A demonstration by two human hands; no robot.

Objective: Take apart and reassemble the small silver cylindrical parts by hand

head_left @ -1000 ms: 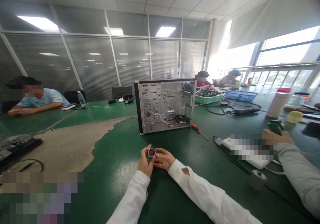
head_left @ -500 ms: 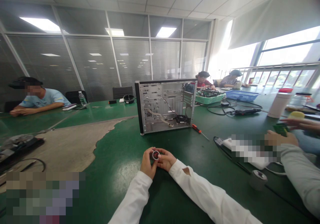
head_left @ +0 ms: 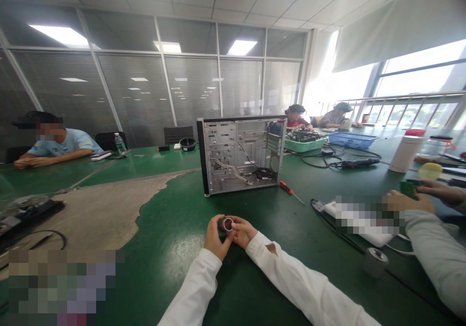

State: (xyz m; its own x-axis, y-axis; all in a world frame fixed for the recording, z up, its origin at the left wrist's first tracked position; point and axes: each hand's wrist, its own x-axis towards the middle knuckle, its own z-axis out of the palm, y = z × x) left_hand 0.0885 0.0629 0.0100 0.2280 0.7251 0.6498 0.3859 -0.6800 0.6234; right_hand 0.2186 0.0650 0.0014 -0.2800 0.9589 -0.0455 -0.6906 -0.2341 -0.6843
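Observation:
A small dark cylinder with a pale ring rim and reddish inside (head_left: 227,224) is held between my two hands, just above the green table (head_left: 174,268). My left hand (head_left: 215,238) is closed round its left side, thumb below. My right hand (head_left: 243,231) closes on it from the right, fingertips at the rim. What exactly the cylinder is cannot be made out. Beyond my hands stands an open computer case (head_left: 251,154) with loose cables (head_left: 233,171) and a black fan (head_left: 265,173) inside. An orange-handled screwdriver (head_left: 287,188) lies at its right corner.
On the right lie a white power strip (head_left: 355,221) and a metallic cylinder (head_left: 375,262). A co-worker's hands (head_left: 415,201) hold a green circuit board there. A white bottle (head_left: 407,151), a green basket (head_left: 305,142) and a blue basket (head_left: 352,139) stand farther back. Another person sits far left.
The small cylinder has tilted in my hands, so more of its dark side shows. My right fingers have shifted slightly at the rim. The co-worker's hands at right have moved a little.

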